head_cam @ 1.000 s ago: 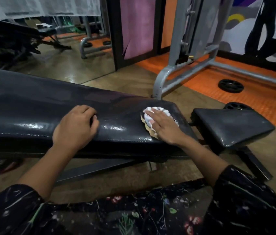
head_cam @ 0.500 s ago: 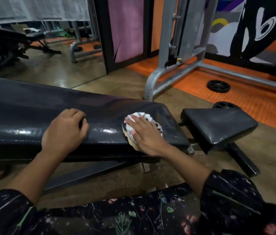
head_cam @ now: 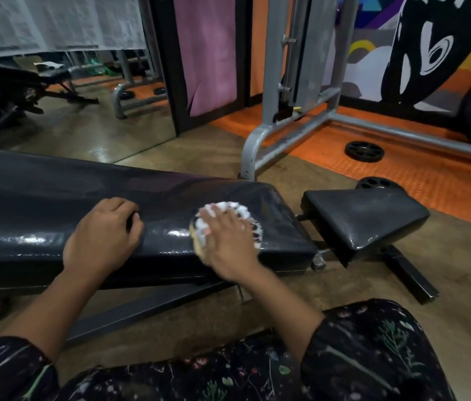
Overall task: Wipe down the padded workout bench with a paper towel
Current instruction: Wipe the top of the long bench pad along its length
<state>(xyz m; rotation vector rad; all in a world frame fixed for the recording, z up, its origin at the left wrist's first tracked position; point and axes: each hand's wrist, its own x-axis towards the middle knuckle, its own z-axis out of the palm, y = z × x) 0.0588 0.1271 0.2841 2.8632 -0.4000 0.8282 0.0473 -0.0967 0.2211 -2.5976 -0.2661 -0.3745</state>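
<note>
The long black padded bench [head_cam: 40, 198] stretches from the left edge to the middle, its near edge shiny. My right hand [head_cam: 228, 241] presses flat on a crumpled white paper towel [head_cam: 234, 208] near the pad's right end; a tan edge shows under the towel's left side. My left hand [head_cam: 102, 235] rests on the pad to the left, fingers curled, holding nothing. A separate black seat pad [head_cam: 364, 218] sits to the right across a small gap.
A grey steel machine frame [head_cam: 286, 134] stands behind the bench on the orange mat. Two black weight plates [head_cam: 364, 151] lie on the floor. A mirror [head_cam: 69, 68] at the back left reflects another bench. The bench's black foot bar [head_cam: 410, 279] juts out lower right.
My right hand has slid the paper towel leftward along the pad, away from its right end. My left hand has stayed in place on the pad.
</note>
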